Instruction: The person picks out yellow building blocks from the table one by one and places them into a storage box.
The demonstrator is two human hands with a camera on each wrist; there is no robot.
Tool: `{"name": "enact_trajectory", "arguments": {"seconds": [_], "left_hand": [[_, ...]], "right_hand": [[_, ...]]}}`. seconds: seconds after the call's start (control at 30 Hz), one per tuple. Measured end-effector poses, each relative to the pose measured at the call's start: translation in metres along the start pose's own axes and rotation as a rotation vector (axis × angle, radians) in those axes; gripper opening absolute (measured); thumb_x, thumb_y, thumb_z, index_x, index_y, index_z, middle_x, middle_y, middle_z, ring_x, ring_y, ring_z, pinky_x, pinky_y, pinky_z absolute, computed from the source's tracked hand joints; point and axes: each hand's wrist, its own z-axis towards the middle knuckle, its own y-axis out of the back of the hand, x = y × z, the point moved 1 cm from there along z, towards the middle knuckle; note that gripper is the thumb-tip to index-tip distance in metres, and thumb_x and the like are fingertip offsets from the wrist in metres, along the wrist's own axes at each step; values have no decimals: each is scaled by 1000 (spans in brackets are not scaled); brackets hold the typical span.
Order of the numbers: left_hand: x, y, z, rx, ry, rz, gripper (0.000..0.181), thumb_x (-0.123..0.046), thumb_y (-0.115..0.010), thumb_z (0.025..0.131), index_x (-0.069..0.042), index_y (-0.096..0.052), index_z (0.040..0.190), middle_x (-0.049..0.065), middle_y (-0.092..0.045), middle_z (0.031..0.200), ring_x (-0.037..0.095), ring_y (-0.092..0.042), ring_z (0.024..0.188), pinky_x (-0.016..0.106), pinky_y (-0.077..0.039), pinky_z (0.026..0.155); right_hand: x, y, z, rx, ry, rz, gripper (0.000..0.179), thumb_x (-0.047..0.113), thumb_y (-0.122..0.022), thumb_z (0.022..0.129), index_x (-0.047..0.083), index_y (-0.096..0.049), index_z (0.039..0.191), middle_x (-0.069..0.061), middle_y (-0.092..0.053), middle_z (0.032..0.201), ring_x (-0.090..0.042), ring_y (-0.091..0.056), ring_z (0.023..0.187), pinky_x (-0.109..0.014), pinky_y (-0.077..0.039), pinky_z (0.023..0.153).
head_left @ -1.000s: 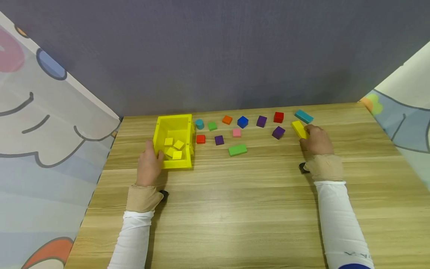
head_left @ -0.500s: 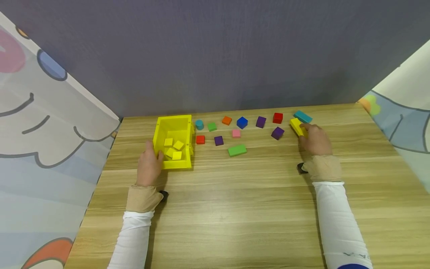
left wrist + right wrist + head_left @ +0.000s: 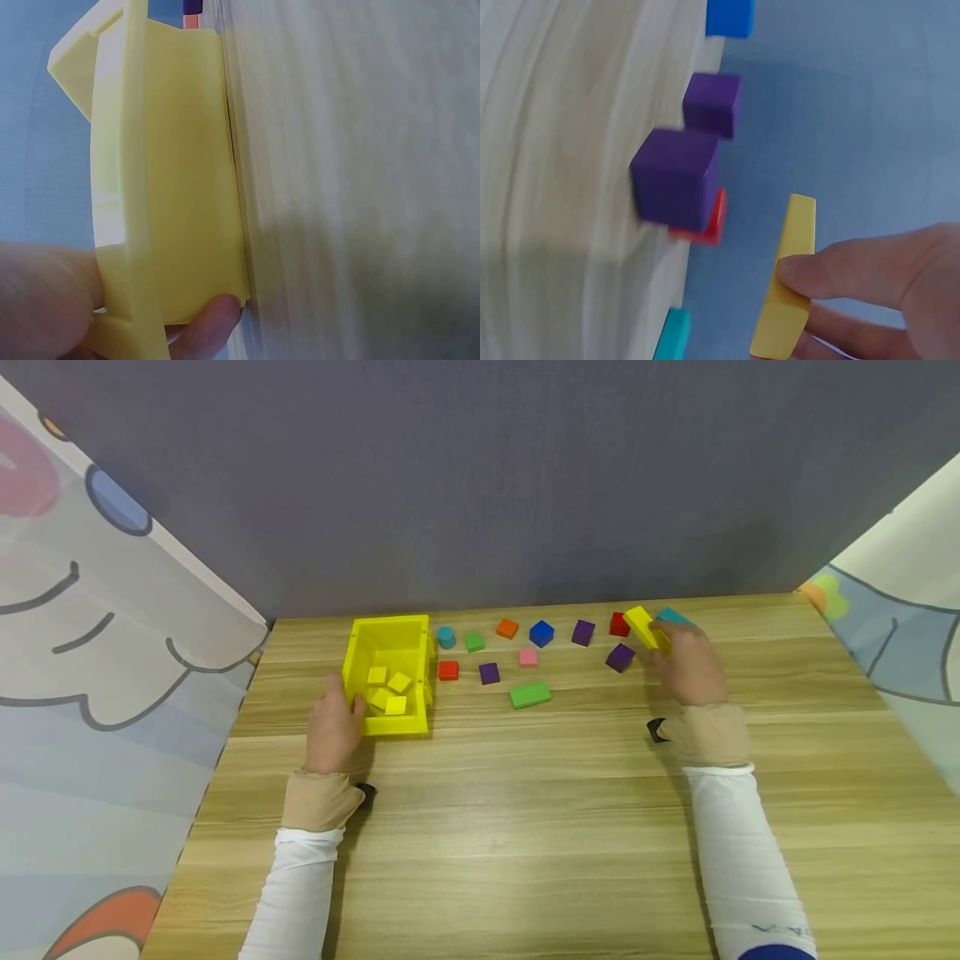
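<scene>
A long yellow block [image 3: 787,300] is pinched between thumb and fingers of my right hand [image 3: 692,667]; the right wrist view shows it raised off the table. Just left of it in the head view are a red block [image 3: 618,624] and a purple block [image 3: 620,657]. Partly hidden behind that hand lies a teal block [image 3: 676,616]. My left hand [image 3: 333,727] grips the near left corner of a yellow bin [image 3: 384,727], thumb over the rim and fingers outside the wall. Several yellow blocks [image 3: 396,705] lie in the bin.
Between bin and right hand, several blocks lie scattered on the wooden table [image 3: 510,843], among them a green plank [image 3: 530,695], a blue cube [image 3: 542,633], a pink block [image 3: 528,657] and a teal cylinder [image 3: 446,637]. A grey panel [image 3: 495,485] stands along the back edge.
My right hand has lifted the long yellow block from beside the teal block and moved it left, near the red block. The left hand stays on the bin.
</scene>
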Motion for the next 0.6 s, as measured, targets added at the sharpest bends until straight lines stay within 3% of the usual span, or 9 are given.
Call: {"name": "enact_trajectory", "arguments": {"seconds": [0.33,0.6], "left_hand": [[0,0,-1,-2,13,-6,32,-10,-49,100,5,-37,126,33,-60,81,37,-58,62,41,-44,47],[-2,1,-1,-8,-6,-1,30,-9,-49,100,7,-37,123,32,-60,79,37,-57,61,42,-43,46]], "right_hand": [[32,-14,6,-30,70,21,42,-3,-61,91,-7,-56,132,-32,-56,132,-51,-50,121,-62,-42,99],[57,-24,11,-26,122,42,40,-3,-61,91,-7,-58,131,-31,-57,131,-49,-51,121,-58,-41,104]]}}
